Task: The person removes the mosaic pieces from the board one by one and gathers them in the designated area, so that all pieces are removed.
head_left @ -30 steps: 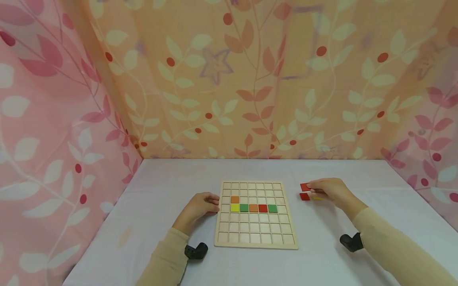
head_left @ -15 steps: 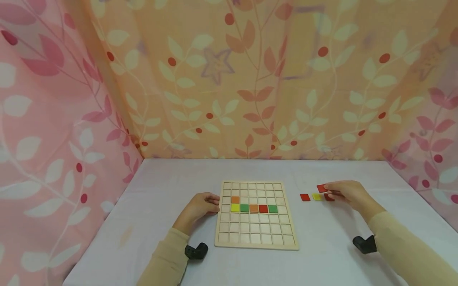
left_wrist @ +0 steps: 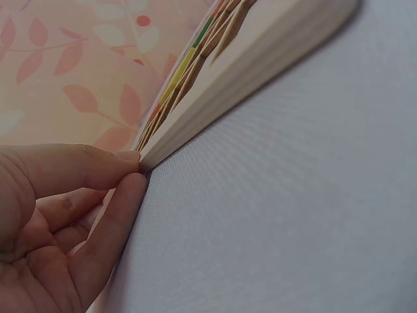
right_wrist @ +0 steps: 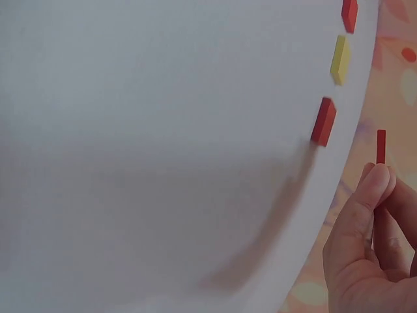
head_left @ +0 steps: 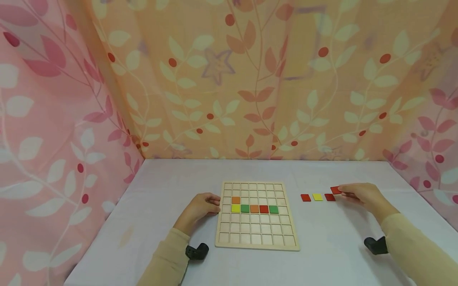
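A square wooden grid board (head_left: 257,245) lies on the table, with one row of yellow, green, orange and red tiles and an orange tile (head_left: 236,200) above the yellow one. My left hand (head_left: 201,204) is at its left edge; in the left wrist view thumb and finger pinch the board's rim (left_wrist: 215,111). My right hand (head_left: 365,195) pinches a red square tile (head_left: 335,190) between thumb and fingertips, raised over the table. Just below it lies a row of loose tiles: a red tile (head_left: 305,198), a yellow tile (head_left: 317,197) and a darker red tile (head_left: 330,197).
The white-covered table (head_left: 161,174) ends at a flowered curtain (head_left: 200,99) behind, with pink flowered cloth (head_left: 46,159) at the left side. A black wrist device (head_left: 197,251) sits on each forearm.
My right hand has moved rightward with the red tile, from above the left loose tile to past the rightmost one, uncovering the row. The left hand and board have stayed put.
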Motion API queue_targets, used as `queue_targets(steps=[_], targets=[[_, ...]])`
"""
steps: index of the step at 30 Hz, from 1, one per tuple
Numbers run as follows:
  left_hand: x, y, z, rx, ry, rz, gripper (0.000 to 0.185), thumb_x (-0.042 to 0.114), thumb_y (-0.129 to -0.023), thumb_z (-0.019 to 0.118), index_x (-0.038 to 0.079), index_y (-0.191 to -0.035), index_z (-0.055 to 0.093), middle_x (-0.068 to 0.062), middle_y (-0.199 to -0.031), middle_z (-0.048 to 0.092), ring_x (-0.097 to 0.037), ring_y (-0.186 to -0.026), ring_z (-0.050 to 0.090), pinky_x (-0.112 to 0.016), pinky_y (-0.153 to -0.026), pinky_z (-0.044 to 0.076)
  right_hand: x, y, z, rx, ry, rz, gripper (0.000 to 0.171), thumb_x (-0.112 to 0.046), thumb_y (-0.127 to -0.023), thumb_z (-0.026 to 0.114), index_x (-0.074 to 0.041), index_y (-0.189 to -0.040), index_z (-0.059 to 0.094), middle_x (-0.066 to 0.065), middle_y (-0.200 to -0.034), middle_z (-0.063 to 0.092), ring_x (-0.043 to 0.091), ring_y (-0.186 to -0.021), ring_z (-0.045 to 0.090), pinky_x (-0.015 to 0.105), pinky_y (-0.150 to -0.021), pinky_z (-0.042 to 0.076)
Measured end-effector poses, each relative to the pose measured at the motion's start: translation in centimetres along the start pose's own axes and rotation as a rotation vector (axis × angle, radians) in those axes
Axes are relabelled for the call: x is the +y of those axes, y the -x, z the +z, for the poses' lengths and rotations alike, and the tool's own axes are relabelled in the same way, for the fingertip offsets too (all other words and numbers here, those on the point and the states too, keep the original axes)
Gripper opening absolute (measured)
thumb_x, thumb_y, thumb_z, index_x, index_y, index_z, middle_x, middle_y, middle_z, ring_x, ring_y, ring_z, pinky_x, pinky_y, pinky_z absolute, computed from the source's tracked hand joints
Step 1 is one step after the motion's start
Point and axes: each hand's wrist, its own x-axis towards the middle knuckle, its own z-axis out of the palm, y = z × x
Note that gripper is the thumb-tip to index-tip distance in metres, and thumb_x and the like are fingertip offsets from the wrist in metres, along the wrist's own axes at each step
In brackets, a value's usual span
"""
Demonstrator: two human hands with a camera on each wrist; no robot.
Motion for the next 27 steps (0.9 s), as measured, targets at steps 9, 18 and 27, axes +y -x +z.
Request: queue_targets(steps=[9,18,27], targets=[[0.0,0.0,0.0,0.013,0.001,-0.005,0.036,-0.009,-0.072,0.069,-0.003,-0.107,0.063,-0.011,-0.091,0.063,-0.014,-0.075,0.059,-0.029,-0.068,0.055,1.2,-1.0,-1.3,0.012,0.006,0.030,0.051,-0.025,-0.085,0.067,0.004,-0.125,0.052,-0.006,-0.067,0.063,0.012,-0.064,0.065,0.022,-0.067,0.054],[0.0,0.1,0.0,0.010,-0.009,-0.008,0.035,-0.008,-0.073,0.069,-0.002,-0.107,0.062,-0.010,-0.092,0.063,-0.014,-0.076,0.059,-0.027,-0.069,0.055,1.6,-1.5,-1.9,0.029,-0.052,0.041,0.045,-0.015,-0.083,0.068,0.007,-0.118,0.051,-0.003,-0.064,0.064,0.012,-0.059,0.065,0.024,-0.064,0.055],[0.1,0.0,0.1,0.009,-0.002,-0.006,0.036,-0.009,-0.073,0.069,-0.003,-0.107,0.062,-0.010,-0.092,0.063,-0.013,-0.075,0.059,-0.028,-0.068,0.055,2.3,-1.9,-2.1,0.010,-0.159,0.039,0.008,-0.009,-0.082,0.069,-0.008,-0.075,0.065,-0.001,-0.062,0.065,0.011,-0.058,0.065,0.025,-0.063,0.055]])
